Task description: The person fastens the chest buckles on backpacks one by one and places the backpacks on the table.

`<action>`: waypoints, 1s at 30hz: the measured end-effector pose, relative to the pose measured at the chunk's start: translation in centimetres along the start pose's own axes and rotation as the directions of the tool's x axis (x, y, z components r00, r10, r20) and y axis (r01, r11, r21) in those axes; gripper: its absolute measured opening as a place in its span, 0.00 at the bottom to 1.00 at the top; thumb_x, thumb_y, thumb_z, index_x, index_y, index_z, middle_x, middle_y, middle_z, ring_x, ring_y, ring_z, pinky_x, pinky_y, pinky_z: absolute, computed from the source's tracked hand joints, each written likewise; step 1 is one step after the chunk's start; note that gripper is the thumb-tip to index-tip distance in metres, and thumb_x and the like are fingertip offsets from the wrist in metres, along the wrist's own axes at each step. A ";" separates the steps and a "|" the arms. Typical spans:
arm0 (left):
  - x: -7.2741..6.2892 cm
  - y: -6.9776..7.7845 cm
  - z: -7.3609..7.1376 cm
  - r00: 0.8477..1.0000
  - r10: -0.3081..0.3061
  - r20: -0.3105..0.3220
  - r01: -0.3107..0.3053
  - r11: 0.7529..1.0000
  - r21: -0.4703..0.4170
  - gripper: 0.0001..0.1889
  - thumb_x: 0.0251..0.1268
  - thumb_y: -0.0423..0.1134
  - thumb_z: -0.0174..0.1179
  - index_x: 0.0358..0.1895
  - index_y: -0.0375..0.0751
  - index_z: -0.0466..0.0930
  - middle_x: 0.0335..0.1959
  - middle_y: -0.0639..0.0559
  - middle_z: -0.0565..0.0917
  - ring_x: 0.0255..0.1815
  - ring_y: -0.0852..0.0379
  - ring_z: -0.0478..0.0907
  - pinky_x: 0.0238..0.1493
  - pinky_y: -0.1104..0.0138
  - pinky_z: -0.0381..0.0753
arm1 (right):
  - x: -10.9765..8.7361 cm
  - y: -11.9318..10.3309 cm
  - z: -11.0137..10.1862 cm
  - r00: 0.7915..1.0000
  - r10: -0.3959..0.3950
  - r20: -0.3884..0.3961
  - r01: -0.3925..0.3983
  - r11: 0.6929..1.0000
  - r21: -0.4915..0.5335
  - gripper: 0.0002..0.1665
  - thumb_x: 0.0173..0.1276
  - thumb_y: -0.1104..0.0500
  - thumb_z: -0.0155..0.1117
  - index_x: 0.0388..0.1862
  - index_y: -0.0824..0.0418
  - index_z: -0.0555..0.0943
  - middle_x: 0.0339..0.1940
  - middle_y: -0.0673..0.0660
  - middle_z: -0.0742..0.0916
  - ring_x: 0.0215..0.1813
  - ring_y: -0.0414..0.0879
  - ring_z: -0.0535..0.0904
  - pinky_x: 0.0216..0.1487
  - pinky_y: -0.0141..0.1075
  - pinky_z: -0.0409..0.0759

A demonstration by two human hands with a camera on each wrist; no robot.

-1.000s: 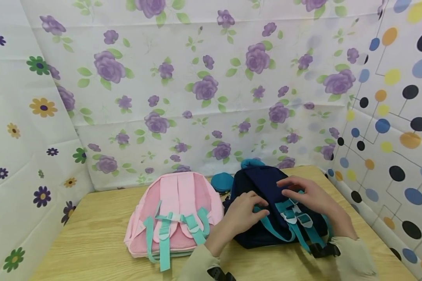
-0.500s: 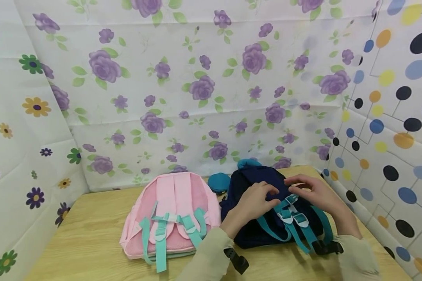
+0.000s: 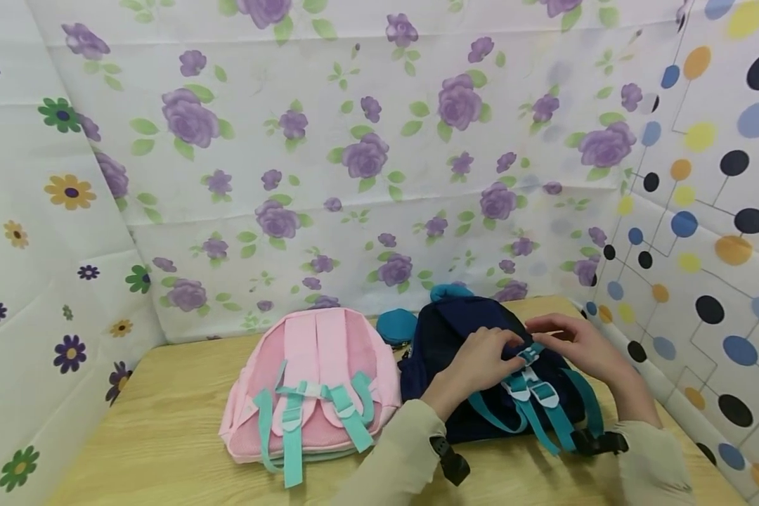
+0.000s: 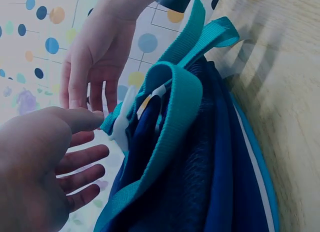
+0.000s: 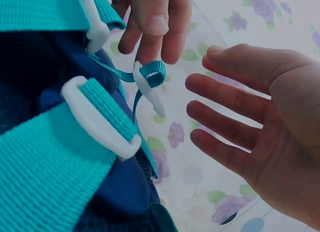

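A navy backpack (image 3: 455,330) with teal straps lies with its strap side up on the table. My left hand (image 3: 481,362) is over it, the thumb tip right at a teal strap with a white buckle (image 4: 120,124) in the left wrist view. The other fingers of that hand are apart and loosely bent. My right hand (image 3: 575,348) is on the far side of the same buckle. In the right wrist view this right hand (image 5: 260,112) has its fingers spread, with a gap between them and the strap end (image 5: 152,74). More teal webbing (image 5: 55,152) hangs through a white slider.
A pink backpack (image 3: 300,344) with mint straps lies to the left on the wooden table (image 3: 158,407). Behind and between the bags is a round teal pouch (image 3: 396,326). Patterned cloth walls (image 3: 329,140) stand at the back and both sides.
The left hand has moved right and slightly up over the navy backpack, toward the buckle. The right hand has shifted slightly right. Both backpacks stay where they were.
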State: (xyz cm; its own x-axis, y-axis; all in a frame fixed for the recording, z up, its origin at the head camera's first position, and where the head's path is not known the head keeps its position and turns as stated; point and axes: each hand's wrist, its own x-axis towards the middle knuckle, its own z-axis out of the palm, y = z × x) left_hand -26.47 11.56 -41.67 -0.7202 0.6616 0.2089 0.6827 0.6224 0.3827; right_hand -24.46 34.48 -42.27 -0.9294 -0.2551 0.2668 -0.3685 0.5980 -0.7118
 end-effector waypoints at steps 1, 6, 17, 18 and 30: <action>0.2 0.1 0.1 1.000 0.006 0.003 -0.006 1.000 0.001 0.18 0.72 0.54 0.57 0.61 0.58 0.79 0.54 0.63 0.83 0.52 0.62 0.76 0.56 0.68 0.75 | -0.1 0.1 -0.1 1.000 0.000 -0.002 0.000 1.000 -0.003 0.18 0.77 0.53 0.57 0.62 0.54 0.79 0.59 0.57 0.84 0.51 0.29 0.79 0.49 0.28 0.79; 0.9 0.6 0.6 0.999 -0.003 0.037 0.002 1.000 0.015 0.19 0.71 0.55 0.58 0.62 0.59 0.79 0.53 0.65 0.84 0.51 0.63 0.76 0.55 0.68 0.74 | -0.1 0.3 -0.4 1.000 -0.007 0.003 0.007 1.000 -0.015 0.20 0.77 0.53 0.56 0.63 0.58 0.79 0.58 0.58 0.84 0.51 0.27 0.78 0.50 0.27 0.79; 1.3 0.8 1.8 0.998 -0.057 0.027 0.054 0.995 0.080 0.19 0.68 0.58 0.60 0.59 0.62 0.81 0.45 0.68 0.85 0.45 0.63 0.75 0.51 0.67 0.71 | 0.0 0.6 -0.3 1.000 0.005 0.009 -0.005 1.000 -0.018 0.20 0.77 0.53 0.57 0.62 0.58 0.79 0.57 0.59 0.85 0.51 0.25 0.78 0.50 0.25 0.78; 1.2 0.8 1.8 0.998 -0.060 0.023 0.058 0.995 0.087 0.18 0.68 0.58 0.60 0.58 0.62 0.81 0.43 0.69 0.85 0.44 0.63 0.75 0.51 0.67 0.71 | 0.1 0.7 -0.3 1.000 0.004 0.012 -0.003 1.000 -0.019 0.20 0.77 0.53 0.57 0.62 0.58 0.79 0.57 0.59 0.85 0.51 0.26 0.78 0.50 0.25 0.78; 0.0 0.3 1.1 0.999 -0.031 -0.036 0.034 0.996 0.084 0.16 0.69 0.56 0.60 0.57 0.63 0.83 0.39 0.68 0.86 0.38 0.67 0.78 0.42 0.72 0.69 | -0.2 1.0 -0.3 1.000 0.000 0.012 0.001 1.000 -0.019 0.17 0.77 0.54 0.58 0.61 0.54 0.80 0.56 0.59 0.86 0.50 0.27 0.80 0.49 0.25 0.79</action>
State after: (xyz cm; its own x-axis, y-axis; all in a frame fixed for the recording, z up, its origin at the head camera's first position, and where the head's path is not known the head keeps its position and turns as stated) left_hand -26.16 12.25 -42.54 -0.7451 0.6263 0.2293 0.6657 0.6777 0.3123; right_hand -24.62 35.41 -42.83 -0.9289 -0.2644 0.2593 -0.3694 0.6120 -0.6993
